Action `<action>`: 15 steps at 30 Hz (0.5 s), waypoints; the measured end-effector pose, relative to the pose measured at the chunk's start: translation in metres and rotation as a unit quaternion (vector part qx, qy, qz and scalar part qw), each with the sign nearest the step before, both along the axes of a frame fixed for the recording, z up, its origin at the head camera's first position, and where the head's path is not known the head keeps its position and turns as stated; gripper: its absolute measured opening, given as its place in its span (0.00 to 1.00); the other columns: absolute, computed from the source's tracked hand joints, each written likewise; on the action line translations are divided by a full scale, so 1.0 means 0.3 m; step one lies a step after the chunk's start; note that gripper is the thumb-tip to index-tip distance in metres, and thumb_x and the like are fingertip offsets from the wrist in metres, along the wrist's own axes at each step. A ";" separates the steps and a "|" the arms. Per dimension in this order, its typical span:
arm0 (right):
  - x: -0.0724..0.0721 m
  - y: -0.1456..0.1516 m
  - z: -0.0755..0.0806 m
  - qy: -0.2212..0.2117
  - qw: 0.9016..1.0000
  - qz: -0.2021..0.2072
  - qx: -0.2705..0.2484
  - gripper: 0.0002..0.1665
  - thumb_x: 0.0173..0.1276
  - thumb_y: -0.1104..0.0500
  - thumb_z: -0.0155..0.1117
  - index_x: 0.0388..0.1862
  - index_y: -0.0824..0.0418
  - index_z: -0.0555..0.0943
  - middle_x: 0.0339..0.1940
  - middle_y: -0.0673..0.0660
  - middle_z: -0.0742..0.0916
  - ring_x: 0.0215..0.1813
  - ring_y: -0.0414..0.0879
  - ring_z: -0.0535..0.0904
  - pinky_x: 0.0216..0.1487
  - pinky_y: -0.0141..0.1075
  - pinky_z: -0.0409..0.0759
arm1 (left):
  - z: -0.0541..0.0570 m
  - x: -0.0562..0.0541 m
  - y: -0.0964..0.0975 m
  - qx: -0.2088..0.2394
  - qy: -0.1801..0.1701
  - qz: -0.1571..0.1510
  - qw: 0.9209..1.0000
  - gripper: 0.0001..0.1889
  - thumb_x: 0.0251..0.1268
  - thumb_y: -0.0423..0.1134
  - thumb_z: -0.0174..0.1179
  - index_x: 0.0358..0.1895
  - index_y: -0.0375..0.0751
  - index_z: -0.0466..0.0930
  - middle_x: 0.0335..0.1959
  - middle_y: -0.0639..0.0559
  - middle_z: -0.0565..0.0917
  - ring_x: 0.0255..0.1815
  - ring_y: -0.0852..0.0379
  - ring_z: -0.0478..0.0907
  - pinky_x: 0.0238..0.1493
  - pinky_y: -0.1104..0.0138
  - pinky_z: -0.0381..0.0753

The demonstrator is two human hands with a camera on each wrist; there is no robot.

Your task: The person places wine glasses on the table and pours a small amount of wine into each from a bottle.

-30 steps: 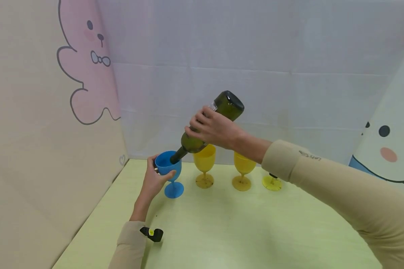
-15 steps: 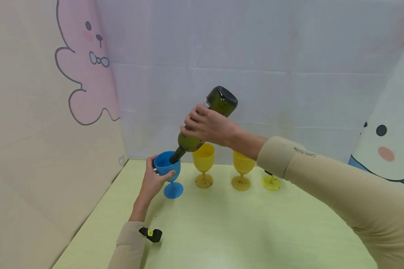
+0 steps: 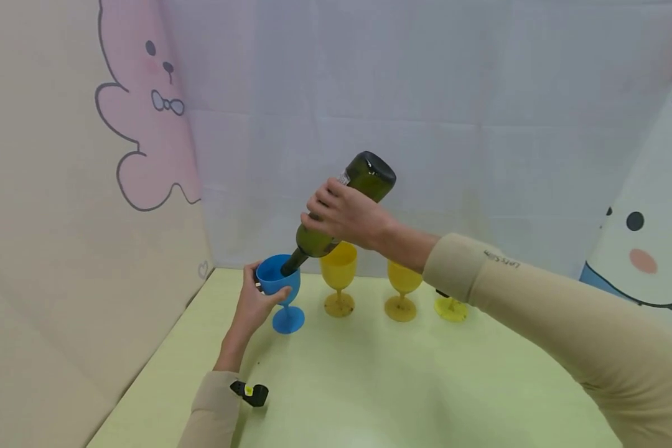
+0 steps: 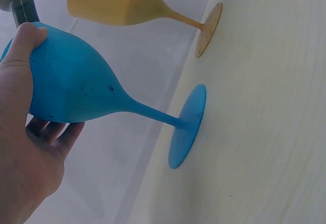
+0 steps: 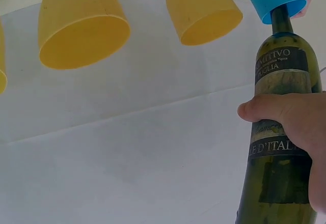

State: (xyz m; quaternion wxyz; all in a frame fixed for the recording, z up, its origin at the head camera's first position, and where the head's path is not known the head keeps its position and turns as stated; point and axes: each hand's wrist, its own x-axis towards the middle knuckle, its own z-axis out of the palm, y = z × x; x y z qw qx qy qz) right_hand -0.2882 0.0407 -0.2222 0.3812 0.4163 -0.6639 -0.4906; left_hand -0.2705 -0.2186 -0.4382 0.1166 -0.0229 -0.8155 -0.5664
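My left hand grips the bowl of a blue goblet, thumb on the near side and fingers round the far side. The goblet stands upright at the left of the table. My right hand is wrapped round a green glass wine bottle, tilted neck-down with its base high at the right. The bottle's mouth dips inside the goblet's rim. A dark printed label shows on the bottle in the right wrist view. In the left wrist view, the thumb presses the goblet's bowl close to the bottle neck.
Right of the blue goblet stand two yellow goblets in a row. A third, brighter yellow base is partly hidden by the right sleeve. The pale table meets a whitish cloth wall behind and a cream wall at left.
The bottle's base has shifted slightly left and the right hand with it. The neck stays in the blue goblet. The left hand keeps its hold.
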 end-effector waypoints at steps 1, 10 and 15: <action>0.002 0.001 0.001 -0.008 1.000 -0.009 -0.002 0.48 0.61 0.41 0.71 0.74 0.49 0.59 0.61 0.57 0.76 0.58 0.54 0.71 0.58 0.43 0.69 | 0.001 -0.001 0.000 0.000 0.001 -0.001 1.000 0.46 0.57 0.51 0.72 0.73 0.50 0.51 0.70 0.42 0.65 0.70 0.40 0.64 0.65 0.39 0.69; 0.015 0.023 -0.005 -0.072 0.994 -0.069 -0.035 0.47 0.61 0.38 0.69 0.73 0.49 0.58 0.64 0.56 0.74 0.59 0.54 0.71 0.57 0.43 0.69 | 0.004 0.000 -0.001 -0.001 0.003 0.000 1.000 0.46 0.57 0.50 0.72 0.73 0.51 0.51 0.70 0.42 0.65 0.70 0.40 0.65 0.64 0.39 0.70; 0.019 0.045 -0.012 -0.106 0.989 -0.081 -0.062 0.50 0.59 0.37 0.72 0.73 0.49 0.58 0.66 0.56 0.73 0.61 0.54 0.71 0.61 0.45 0.70 | 0.004 0.004 -0.003 0.002 0.003 0.000 1.000 0.46 0.57 0.49 0.72 0.73 0.51 0.52 0.70 0.42 0.66 0.69 0.40 0.66 0.64 0.40 0.71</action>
